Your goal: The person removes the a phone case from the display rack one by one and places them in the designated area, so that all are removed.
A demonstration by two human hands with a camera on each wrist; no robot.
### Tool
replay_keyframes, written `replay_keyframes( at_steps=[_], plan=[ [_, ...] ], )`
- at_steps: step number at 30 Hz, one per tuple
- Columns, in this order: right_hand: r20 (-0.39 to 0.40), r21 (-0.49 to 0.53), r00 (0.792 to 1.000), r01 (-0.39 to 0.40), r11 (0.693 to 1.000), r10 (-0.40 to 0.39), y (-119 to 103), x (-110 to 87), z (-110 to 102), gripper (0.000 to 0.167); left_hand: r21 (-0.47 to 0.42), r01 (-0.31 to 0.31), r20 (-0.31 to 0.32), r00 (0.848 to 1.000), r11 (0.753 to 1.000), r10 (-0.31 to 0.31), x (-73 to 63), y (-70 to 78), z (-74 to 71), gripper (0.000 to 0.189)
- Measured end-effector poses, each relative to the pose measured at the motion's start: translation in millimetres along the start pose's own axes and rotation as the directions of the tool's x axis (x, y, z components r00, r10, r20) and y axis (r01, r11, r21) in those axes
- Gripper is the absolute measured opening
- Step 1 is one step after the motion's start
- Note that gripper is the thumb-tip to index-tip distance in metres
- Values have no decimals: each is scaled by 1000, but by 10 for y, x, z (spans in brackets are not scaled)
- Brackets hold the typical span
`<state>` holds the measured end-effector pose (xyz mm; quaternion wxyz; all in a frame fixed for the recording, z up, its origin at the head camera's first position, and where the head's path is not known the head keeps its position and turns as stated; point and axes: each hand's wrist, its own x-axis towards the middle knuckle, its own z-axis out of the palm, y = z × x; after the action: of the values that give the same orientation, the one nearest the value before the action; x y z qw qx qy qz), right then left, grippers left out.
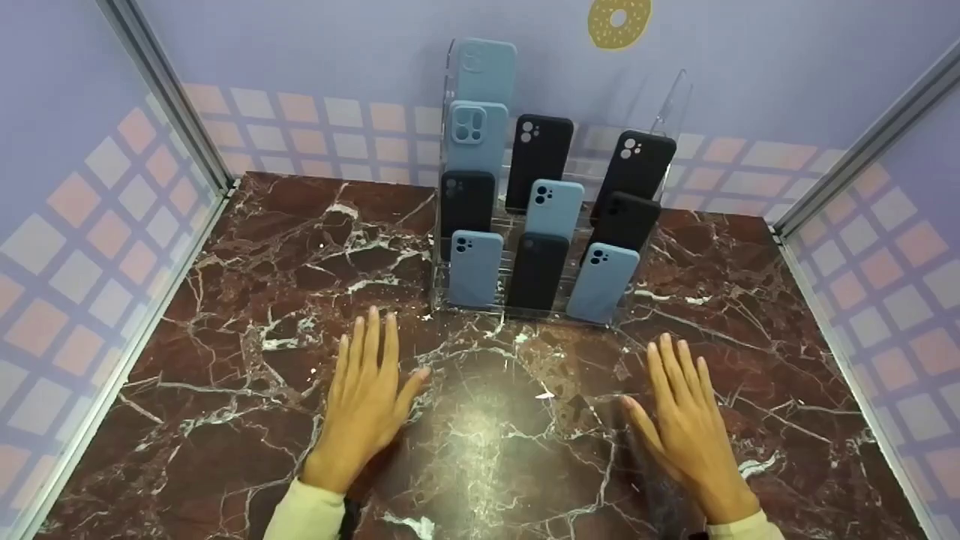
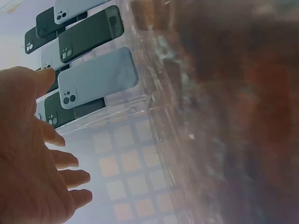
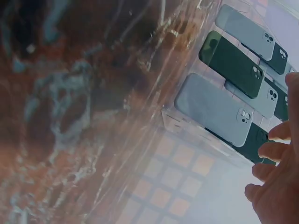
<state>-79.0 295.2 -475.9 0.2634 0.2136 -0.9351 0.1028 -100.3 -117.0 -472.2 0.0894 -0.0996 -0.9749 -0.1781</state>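
Observation:
My left hand [image 1: 364,397] lies palm down with straight fingers over the marbled tabletop, left of centre. On the right, my right hand [image 1: 686,431] is held the same way, fingers pointing forward and thumb spread. Neither holds anything. Ahead of both stands a clear acrylic stand [image 1: 525,315] with tiers of phone cases. Its front row has a light blue phone case [image 1: 476,270], a black phone case [image 1: 538,274] and another blue phone case [image 1: 604,283]. Behind them rise more blue and black cases, among them a tall blue case [image 1: 478,139] at the left.
The dark red marbled tabletop [image 1: 247,390] has white veins. Panels with pink and white squares enclose it: a left panel [image 1: 67,187], a right panel [image 1: 892,262] and a back panel [image 1: 337,60] bearing a donut picture [image 1: 619,22]. The stand's upper right slot [image 1: 675,101] holds no case.

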Motion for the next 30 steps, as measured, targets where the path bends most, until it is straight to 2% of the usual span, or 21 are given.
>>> replay_keyframes(
  at_steps=[9, 15, 26, 30],
  plan=[
    [6, 26, 1000, 0, 1000, 0, 99, 196, -22, 76, -173, 90, 81, 994, 981, -77, 368, 59, -92, 77],
    [32, 49, 999, -15, 999, 13, 221, 354, -20, 74, -269, 123, 119, 988, 955, -94, 621, 76, -92, 72],
    [-15, 98, 999, -27, 995, 29, 395, 675, 26, 79, -417, 138, 60, 990, 898, -124, 1006, 63, -110, 64],
    [-48, 117, 999, -19, 993, 25, 429, 809, 57, 77, -461, 177, 34, 983, 870, -182, 1110, 63, -94, 58]
  ],
)
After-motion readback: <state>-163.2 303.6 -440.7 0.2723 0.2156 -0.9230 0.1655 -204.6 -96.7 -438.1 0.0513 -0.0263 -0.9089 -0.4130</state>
